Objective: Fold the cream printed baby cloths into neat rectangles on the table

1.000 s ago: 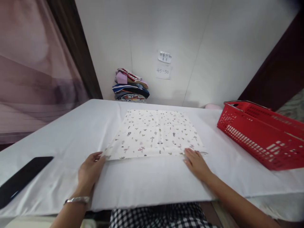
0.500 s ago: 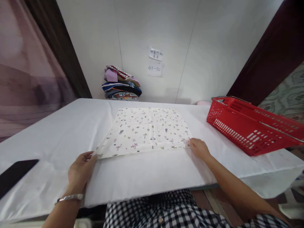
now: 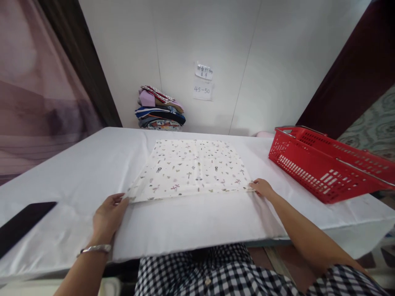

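Observation:
A cream cloth (image 3: pixel 191 170) printed with small plants, flamingos and other figures lies spread on the white-covered table (image 3: pixel 191 230). A crease runs down its middle from back to front. My left hand (image 3: pixel 110 213) pinches the cloth's near left corner between thumb and fingers. At the near right corner, my right hand (image 3: pixel 261 188) grips the cloth in the same way. The near edge stretches between both hands, with its left end nearer to me than its right. A metal bracelet (image 3: pixel 95 248) circles my left wrist.
A red plastic basket (image 3: pixel 321 164) with metal handles stands at the table's right. Several folded fabrics form a stack (image 3: pixel 160 109) at the back against the wall. A dark flat object (image 3: pixel 26 224) lies at the left. Two paper notes (image 3: pixel 203 88) hang on the wall.
My right hand has shifted slightly to the right with its corner, drawing the near edge a little. The left hand keeps its corner; the whole view has shifted slightly.

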{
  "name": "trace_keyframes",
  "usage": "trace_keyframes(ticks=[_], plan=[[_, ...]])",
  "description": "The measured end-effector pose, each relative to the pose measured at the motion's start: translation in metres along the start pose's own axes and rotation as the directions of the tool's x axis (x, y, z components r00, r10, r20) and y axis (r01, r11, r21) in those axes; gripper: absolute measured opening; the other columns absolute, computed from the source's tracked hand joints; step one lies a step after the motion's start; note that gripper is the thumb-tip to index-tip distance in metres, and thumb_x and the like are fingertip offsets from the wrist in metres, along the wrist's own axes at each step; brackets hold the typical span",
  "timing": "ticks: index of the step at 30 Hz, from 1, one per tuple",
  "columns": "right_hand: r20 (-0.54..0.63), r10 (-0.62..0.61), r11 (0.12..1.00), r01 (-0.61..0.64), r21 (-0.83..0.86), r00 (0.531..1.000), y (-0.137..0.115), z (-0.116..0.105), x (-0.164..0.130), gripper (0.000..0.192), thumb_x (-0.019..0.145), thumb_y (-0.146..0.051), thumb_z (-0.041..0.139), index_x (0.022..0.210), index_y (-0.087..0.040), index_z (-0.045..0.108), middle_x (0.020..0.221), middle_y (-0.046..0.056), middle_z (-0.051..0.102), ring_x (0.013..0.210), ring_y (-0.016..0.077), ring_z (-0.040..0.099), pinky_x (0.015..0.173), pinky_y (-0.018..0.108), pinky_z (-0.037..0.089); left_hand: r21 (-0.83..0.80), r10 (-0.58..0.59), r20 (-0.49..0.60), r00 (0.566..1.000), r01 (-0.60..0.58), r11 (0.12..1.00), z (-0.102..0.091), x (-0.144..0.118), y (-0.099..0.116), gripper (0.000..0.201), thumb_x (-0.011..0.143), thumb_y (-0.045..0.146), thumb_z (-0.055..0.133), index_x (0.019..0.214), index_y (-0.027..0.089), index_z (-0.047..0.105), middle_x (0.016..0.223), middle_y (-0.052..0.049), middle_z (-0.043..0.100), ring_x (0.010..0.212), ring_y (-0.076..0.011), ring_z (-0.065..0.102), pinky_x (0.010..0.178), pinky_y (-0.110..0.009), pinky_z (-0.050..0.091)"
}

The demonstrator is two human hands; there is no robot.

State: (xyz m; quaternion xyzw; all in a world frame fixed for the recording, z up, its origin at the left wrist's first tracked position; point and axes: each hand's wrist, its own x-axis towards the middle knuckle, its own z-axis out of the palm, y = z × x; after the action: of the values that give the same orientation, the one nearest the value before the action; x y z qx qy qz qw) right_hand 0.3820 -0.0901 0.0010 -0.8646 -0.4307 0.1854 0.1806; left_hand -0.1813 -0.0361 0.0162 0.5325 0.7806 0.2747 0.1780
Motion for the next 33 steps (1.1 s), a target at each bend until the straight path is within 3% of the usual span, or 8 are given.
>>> trace_keyframes(ticks=[4,8,16,18,21,25,28,33], plan=[[-0.014,0.021,0.993,-0.019,0.116,1.000,0.004,-0.002,-0.005,0.033,0.077,-0.032,0.056,0.104,-0.013,0.061,0.050,-0.003,0.056,0.051,0.0152,0.057,0.049,0.023,0.042,0.000,-0.048,0.026,0.998,0.048,0.999,0.000,-0.002,0.003,0.041,0.080,0.043,0.053,0.113,0.020,0.060,0.099,-0.004,0.068,0.089,-0.0223,0.062,0.077,-0.032,0.048],[-0.066,-0.010,0.992,0.019,0.126,0.998,0.010,-0.004,-0.009,0.030,0.075,-0.026,0.054,0.103,-0.016,0.060,0.064,0.000,0.062,0.060,0.0156,0.059,0.055,0.024,0.042,-0.013,-0.026,0.013,1.000,0.026,1.000,0.002,-0.003,0.001,0.041,0.080,0.042,0.053,0.114,0.020,0.060,0.102,-0.005,0.067,0.093,-0.0233,0.062,0.081,-0.033,0.047],[-0.031,-0.164,0.930,0.144,-0.337,0.986,0.001,-0.002,-0.010,0.038,0.079,-0.019,0.046,0.115,-0.018,0.057,0.100,0.010,0.066,0.092,0.0239,0.061,0.073,0.032,0.044,-0.051,-0.023,-0.028,0.999,0.022,0.998,0.007,-0.001,-0.005,0.038,0.079,0.043,0.053,0.109,0.022,0.062,0.098,-0.006,0.068,0.087,-0.0240,0.064,0.077,-0.034,0.049],[-0.042,-0.302,0.870,0.257,-0.421,0.952,-0.009,0.001,-0.015,0.040,0.080,-0.017,0.045,0.119,-0.016,0.056,0.116,0.015,0.061,0.108,0.0270,0.056,0.084,0.036,0.044,-0.046,-0.032,-0.027,0.999,0.031,0.998,0.008,0.000,-0.006,0.038,0.078,0.043,0.053,0.108,0.022,0.062,0.097,-0.006,0.069,0.086,-0.0240,0.064,0.076,-0.034,0.049],[-0.017,-0.520,0.786,0.470,-0.403,0.854,-0.030,0.012,-0.028,0.041,0.084,-0.022,0.044,0.123,-0.017,0.056,0.133,0.012,0.051,0.124,0.0264,0.045,0.102,0.038,0.036,-0.039,-0.018,-0.019,1.000,0.017,0.999,0.009,0.001,-0.007,0.038,0.078,0.044,0.053,0.108,0.023,0.062,0.095,-0.006,0.069,0.085,-0.0240,0.064,0.076,-0.034,0.049],[0.071,-0.652,0.709,0.641,-0.294,0.755,-0.058,0.035,-0.049,0.044,0.089,-0.035,0.040,0.128,-0.018,0.054,0.142,0.009,0.043,0.132,0.0231,0.037,0.109,0.039,0.029,-0.032,-0.005,-0.021,1.000,0.004,0.999,0.009,0.001,-0.008,0.038,0.079,0.045,0.051,0.108,0.022,0.062,0.098,-0.006,0.068,0.089,-0.0244,0.063,0.078,-0.035,0.049],[0.197,-0.652,0.686,0.681,-0.258,0.732,-0.066,0.047,-0.059,0.048,0.092,-0.042,0.036,0.135,-0.022,0.048,0.149,0.007,0.035,0.138,0.0236,0.027,0.112,0.045,0.022,-0.036,-0.005,-0.025,1.000,0.004,0.999,0.009,0.001,-0.008,0.040,0.079,0.045,0.051,0.109,0.021,0.061,0.098,-0.007,0.068,0.089,-0.0241,0.063,0.079,-0.034,0.049],[0.277,-0.587,0.726,0.646,-0.236,0.761,-0.067,0.048,-0.061,0.055,0.094,-0.050,0.029,0.141,-0.024,0.039,0.154,0.006,0.022,0.143,0.0256,0.014,0.113,0.050,0.015,-0.059,-0.018,-0.020,1.000,0.017,0.998,0.009,0.000,-0.008,0.039,0.079,0.043,0.053,0.110,0.022,0.061,0.096,-0.006,0.067,0.086,-0.0228,0.063,0.077,-0.033,0.049]])
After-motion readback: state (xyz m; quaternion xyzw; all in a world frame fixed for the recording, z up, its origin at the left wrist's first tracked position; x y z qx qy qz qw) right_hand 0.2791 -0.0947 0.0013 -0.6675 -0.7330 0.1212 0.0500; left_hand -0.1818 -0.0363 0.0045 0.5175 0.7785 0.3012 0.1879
